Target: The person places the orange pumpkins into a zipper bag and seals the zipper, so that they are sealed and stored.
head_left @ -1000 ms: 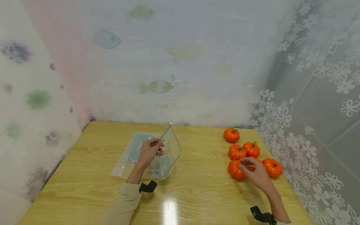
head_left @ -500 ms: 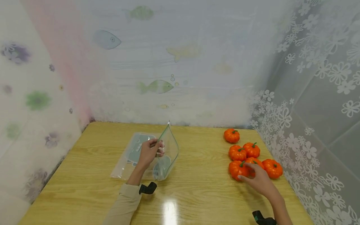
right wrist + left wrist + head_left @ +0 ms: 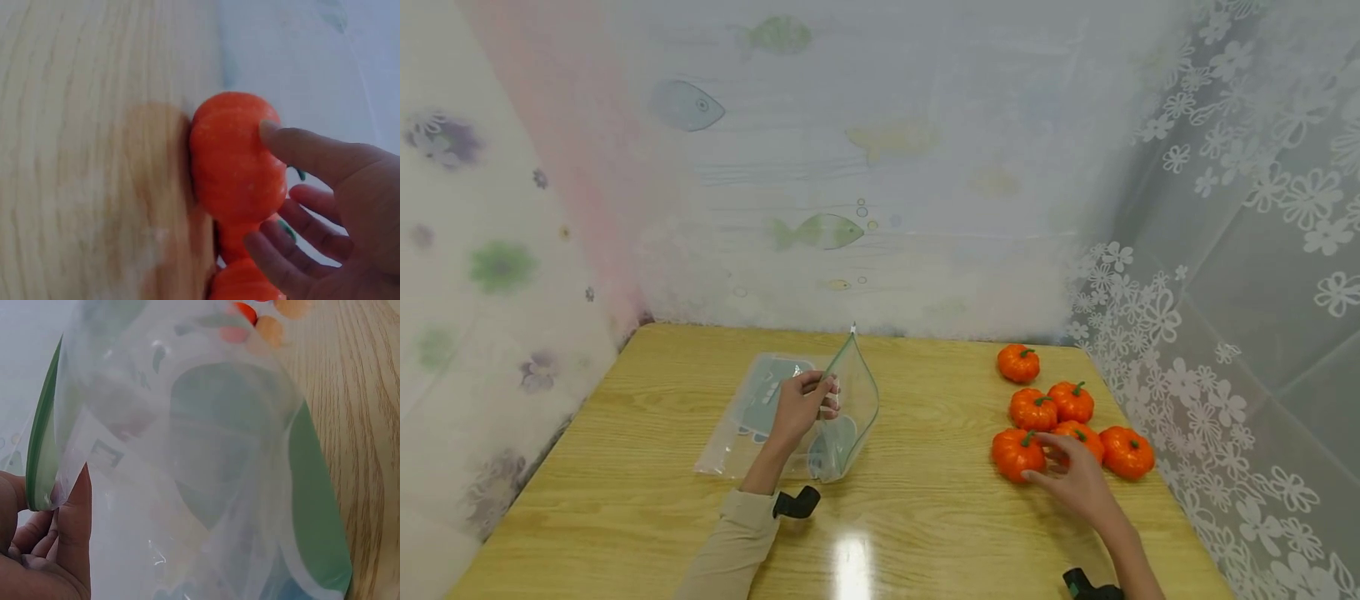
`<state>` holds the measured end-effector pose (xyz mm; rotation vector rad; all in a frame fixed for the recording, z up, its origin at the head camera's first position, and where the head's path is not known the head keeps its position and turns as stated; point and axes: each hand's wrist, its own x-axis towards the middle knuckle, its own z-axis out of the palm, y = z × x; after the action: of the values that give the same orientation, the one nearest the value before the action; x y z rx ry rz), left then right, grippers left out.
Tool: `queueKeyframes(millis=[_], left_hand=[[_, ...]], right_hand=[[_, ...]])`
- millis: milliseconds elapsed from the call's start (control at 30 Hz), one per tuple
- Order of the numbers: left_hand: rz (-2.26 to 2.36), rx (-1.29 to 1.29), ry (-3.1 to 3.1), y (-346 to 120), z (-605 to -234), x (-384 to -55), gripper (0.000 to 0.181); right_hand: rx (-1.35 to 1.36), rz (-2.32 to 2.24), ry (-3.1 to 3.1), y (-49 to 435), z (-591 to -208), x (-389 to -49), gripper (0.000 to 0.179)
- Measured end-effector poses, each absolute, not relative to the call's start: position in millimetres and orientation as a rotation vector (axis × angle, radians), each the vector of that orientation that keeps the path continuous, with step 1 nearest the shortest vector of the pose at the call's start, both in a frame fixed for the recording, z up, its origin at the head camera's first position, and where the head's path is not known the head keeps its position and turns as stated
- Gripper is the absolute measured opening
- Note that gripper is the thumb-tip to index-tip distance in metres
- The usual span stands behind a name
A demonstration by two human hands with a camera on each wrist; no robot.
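My left hand (image 3: 801, 408) pinches the green-edged rim of a clear zip bag (image 3: 857, 387), whose mouth gapes to the right. In the left wrist view the bag (image 3: 219, 444) fills most of the picture, with green printed patches and the fingers at its rim. At the right, my right hand (image 3: 1075, 483) grips a small orange toy pumpkin (image 3: 1017, 456) from its right side. The thumb (image 3: 300, 147) lies on the pumpkin (image 3: 234, 156) in the right wrist view, and the other fingers are partly behind it. The pumpkin sits right at the tabletop.
Several more orange pumpkins with green stems, among them one at the back (image 3: 1018, 364) and one at the far right (image 3: 1127, 452), stand on the wooden table (image 3: 925, 517). Printed curtains (image 3: 887, 167) hang behind and beside the table.
The front-left pumpkin has moved a little left, away from its neighbour, with my right hand. The thumb and fingers shifted round it first. My left hand and the bag have barely moved.
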<state>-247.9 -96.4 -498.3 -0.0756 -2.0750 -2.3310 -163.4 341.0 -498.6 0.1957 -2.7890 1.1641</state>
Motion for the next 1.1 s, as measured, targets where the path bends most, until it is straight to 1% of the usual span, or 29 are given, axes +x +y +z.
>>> queueKeyframes(millis=[133,300,533,867,1100], left_hand=[[-2.33,-0.066,-2.065,-96,-499,-248,0.03],[-2.329,-0.046,-2.063,-96,-498,-247,0.03],[-2.321,-0.032,-2.076,-96,-497,-247,0.029],[-2.312,-0.034,-2.082,-93,-497,-245,0.03],[-2.3,-0.048,-2.072,-94,-499,-245,0.03]], right_hand=[[0.177,1.253,-2.802,339,-504,-165,0.063],[0.119,1.34,-2.825,337,-514,-166,0.069],[0.119,1.472,-2.765,331,-519,-171,0.07],[0.051,1.401,-2.85,325,-518,-173,0.077],[0.028,1.405,-2.831,320,-517,-173,0.076]])
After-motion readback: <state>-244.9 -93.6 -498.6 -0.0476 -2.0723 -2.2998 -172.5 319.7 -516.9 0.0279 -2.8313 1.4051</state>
